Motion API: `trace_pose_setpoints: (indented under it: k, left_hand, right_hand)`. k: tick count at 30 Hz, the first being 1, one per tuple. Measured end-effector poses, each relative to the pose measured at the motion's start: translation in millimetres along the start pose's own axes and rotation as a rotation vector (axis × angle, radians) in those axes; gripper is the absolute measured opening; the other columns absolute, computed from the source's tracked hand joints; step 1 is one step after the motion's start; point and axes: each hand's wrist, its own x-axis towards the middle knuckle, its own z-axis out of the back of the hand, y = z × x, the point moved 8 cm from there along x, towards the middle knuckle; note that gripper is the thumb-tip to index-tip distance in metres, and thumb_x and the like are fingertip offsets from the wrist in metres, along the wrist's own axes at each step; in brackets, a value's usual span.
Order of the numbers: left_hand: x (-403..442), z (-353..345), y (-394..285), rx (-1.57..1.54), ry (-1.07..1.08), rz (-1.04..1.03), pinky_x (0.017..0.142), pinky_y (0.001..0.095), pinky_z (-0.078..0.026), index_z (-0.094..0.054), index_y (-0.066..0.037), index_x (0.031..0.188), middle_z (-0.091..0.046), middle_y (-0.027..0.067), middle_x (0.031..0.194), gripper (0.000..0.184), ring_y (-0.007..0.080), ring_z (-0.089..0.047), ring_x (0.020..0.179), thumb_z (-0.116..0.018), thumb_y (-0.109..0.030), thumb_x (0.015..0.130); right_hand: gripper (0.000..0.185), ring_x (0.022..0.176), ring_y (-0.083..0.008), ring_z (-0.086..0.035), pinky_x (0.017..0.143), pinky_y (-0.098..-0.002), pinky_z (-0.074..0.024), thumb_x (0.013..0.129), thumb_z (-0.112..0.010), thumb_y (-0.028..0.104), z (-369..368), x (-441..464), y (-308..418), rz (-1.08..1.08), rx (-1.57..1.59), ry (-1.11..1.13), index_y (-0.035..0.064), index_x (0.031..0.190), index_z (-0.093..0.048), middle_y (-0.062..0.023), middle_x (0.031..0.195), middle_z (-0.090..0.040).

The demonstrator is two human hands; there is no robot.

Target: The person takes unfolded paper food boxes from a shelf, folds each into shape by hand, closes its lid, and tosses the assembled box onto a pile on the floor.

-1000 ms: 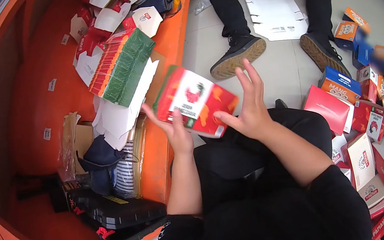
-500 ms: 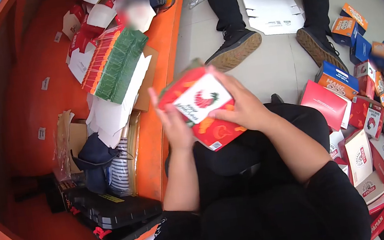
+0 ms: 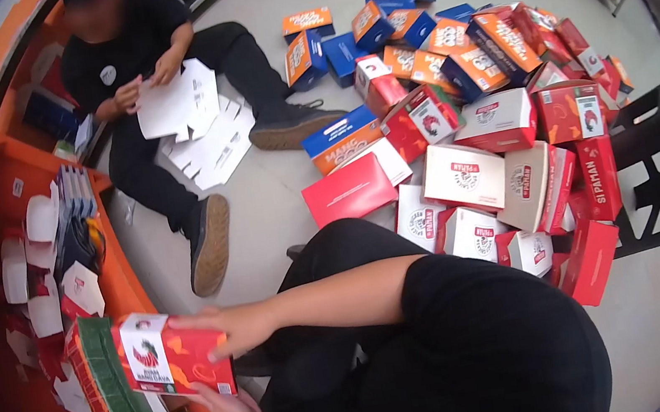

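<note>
A red food box [image 3: 187, 357] with a white label and a rooster print is between my two hands. My right hand [image 3: 237, 327] grips its upper right end, fingers spread over the top edge. Lower down, my left hand [image 3: 230, 404] holds the bottom edge, with part of its fingers hidden behind the box. Directly left of the box, a stack of green and orange cartons [image 3: 109, 376] lies on the orange shelf [image 3: 122, 277]; the box overlaps it in view, and I cannot tell whether they touch.
A co-worker [image 3: 133, 65] sits on the floor at upper left, holding a white flat carton [image 3: 184, 100]. Other flat cartons [image 3: 217, 150] lie between their legs. To my right is a heap of made-up red, white, blue and orange boxes [image 3: 459, 167], with a black crate [image 3: 650, 169] behind.
My view has swung right, bringing the co-worker and the whole box heap into sight. The red box has moved from above my lap to beside the green cartons, still in both hands.
</note>
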Motion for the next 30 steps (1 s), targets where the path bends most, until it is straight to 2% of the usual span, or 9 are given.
trace_pose_setpoints:
  k: [2,5,6,8,11,14,18,21,30]
  left_hand:
    - [-29.2,-41.8,12.7,0.122,0.512,0.227,0.095,0.0489,-0.035,-0.001,-0.02,0.143,-0.023,0.013,0.144,0.077,0.0289,-0.032,0.127,-0.042,-0.055,0.087]
    - [-92.3,-94.6,24.3,0.532,1.395,0.058,0.102,0.0389,-0.029,-0.048,-0.005,0.127,-0.039,0.0145,0.137,0.056,0.0264,-0.036,0.127,-0.045,-0.047,0.089]
    - [-104.5,-94.7,37.0,0.575,1.428,0.18,0.102,0.0322,-0.03,-0.049,-0.002,0.125,-0.043,0.0157,0.133,0.041,0.0249,-0.038,0.125,-0.05,-0.025,0.091]
    - [-99.1,-68.3,84.2,0.563,1.193,0.35,0.099,0.0294,-0.033,-0.048,-0.003,0.125,-0.045,0.0132,0.132,0.039,0.0218,-0.044,0.12,-0.053,-0.019,0.09]
    - [-75.2,-3.7,157.6,0.459,0.662,0.711,0.092,0.0355,-0.038,-0.044,-0.009,0.129,-0.051,0.0084,0.124,0.043,0.0185,-0.049,0.112,-0.05,-0.029,0.091]
    - [-54.4,-17.7,129.8,0.475,0.659,0.403,0.092,0.0355,-0.037,-0.041,-0.009,0.131,-0.049,0.0082,0.126,0.046,0.0202,-0.045,0.116,-0.047,-0.031,0.092]
    - [-64.7,-22.8,131.5,0.379,0.627,0.58,0.091,0.0382,-0.037,-0.041,-0.01,0.131,-0.048,0.0082,0.127,0.046,0.0207,-0.044,0.117,-0.047,-0.034,0.092]
    - [-74.6,-16.6,127.5,0.476,0.639,0.582,0.09,0.0361,-0.037,-0.044,-0.01,0.129,-0.049,0.0066,0.126,0.045,0.0182,-0.046,0.115,-0.05,-0.034,0.091]
    - [18.0,146.1,-35.1,0.731,-0.122,-0.325,0.098,0.0316,-0.036,-0.049,0.002,0.118,-0.053,0.0124,0.118,0.033,0.0207,-0.049,0.111,-0.054,-0.012,0.088]
  right_hand:
    - [0.079,0.116,-0.0287,-0.042,0.089,-0.0407,-0.041,0.08,-0.063,0.029,34.8,-6.5,3.5,-0.065,0.177,-0.182,0.0141,0.142,-0.016,-0.0148,0.128,-0.039]
    - [0.063,0.099,-0.0207,-0.053,0.072,-0.039,-0.0494,0.08,-0.055,0.045,160.8,-74.3,0.4,-0.172,0.52,-0.693,0.0147,0.13,-0.032,-0.0067,0.116,-0.049]
    - [0.059,0.102,-0.0242,-0.052,0.08,-0.0452,-0.0473,0.082,-0.052,0.047,202.2,-111.3,36.1,-0.087,0.48,-0.862,0.0128,0.128,-0.035,-0.0089,0.118,-0.049]
    - [0.052,0.112,-0.0298,-0.047,0.093,-0.0502,-0.0391,0.087,-0.051,0.041,278.9,-203.1,77.8,0.258,0.434,-1.233,0.0096,0.126,-0.038,-0.0122,0.122,-0.046]
    - [0.042,0.09,-0.0233,-0.059,0.074,-0.0417,-0.0514,0.087,-0.052,0.033,335.5,-359.9,152.7,0.402,0.134,-1.838,0.0071,0.117,-0.039,-0.0098,0.104,-0.055]
    - [0.067,0.102,-0.022,-0.051,0.076,-0.0436,-0.0442,0.083,-0.057,0.042,352.3,-453.9,215.4,0.394,-0.234,-2.204,0.0107,0.13,-0.021,-0.007,0.107,-0.053]
    - [0.06,0.113,-0.0268,-0.042,0.088,-0.0505,-0.0347,0.08,-0.058,0.046,385.7,-446.1,161.7,-0.075,-0.03,-1.934,0.0136,0.128,-0.041,-0.0097,0.129,-0.04]
    - [0.032,0.073,-0.0093,-0.056,0.052,-0.0216,-0.0402,0.085,-0.052,0.03,375.5,-363.3,61.4,-0.441,-0.307,-1.562,0.0092,0.11,-0.055,-0.002,0.085,-0.06]
    - [0.039,0.099,-0.0252,-0.055,0.086,-0.0349,-0.0439,0.086,-0.057,0.029,-33.8,-33.6,27.5,-0.089,-0.521,0.443,0.0071,0.118,-0.053,-0.0132,0.112,-0.053]
